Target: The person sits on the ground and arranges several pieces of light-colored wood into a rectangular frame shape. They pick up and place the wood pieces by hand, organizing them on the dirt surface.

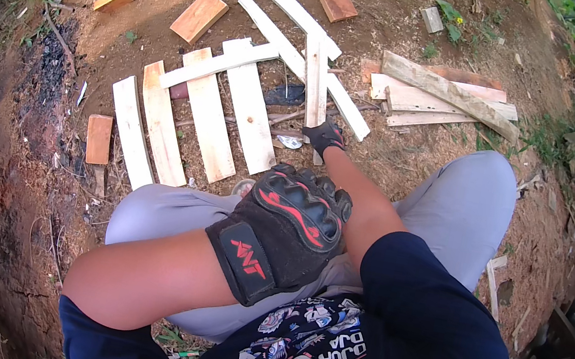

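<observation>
pale planks (212, 116) lie side by side on soil; the gloved left hand (296, 216) is curled, any grip hidden; the gloved right hand (325, 137) grasps a narrow plank (313, 80) near its lower end; stacked boards (450, 94) lie rightward.

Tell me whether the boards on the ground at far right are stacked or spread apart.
Stacked, loosely: the pale boards overlap in a pile, and a grayish plank lies slantwise across them.
</observation>
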Action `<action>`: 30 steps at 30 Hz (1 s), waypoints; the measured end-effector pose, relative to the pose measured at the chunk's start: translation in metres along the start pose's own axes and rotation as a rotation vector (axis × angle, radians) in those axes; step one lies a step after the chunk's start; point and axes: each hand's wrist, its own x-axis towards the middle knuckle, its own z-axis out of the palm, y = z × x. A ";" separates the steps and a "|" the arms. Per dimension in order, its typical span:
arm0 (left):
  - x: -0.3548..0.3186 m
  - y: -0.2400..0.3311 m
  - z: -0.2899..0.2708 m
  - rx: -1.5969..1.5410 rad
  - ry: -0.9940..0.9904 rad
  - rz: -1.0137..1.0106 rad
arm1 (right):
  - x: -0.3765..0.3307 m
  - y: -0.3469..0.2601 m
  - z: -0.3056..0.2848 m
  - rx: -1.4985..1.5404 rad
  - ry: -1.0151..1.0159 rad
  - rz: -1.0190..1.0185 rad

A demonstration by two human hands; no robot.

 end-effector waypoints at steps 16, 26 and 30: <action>-0.013 0.015 0.007 0.082 0.061 0.059 | 0.007 0.006 0.005 -0.107 -0.068 -0.005; -0.015 0.015 0.004 0.083 0.074 0.057 | -0.031 -0.019 -0.020 -0.195 0.001 -0.002; -0.015 0.015 0.005 0.083 0.078 0.062 | -0.023 -0.013 -0.015 -0.214 0.020 0.007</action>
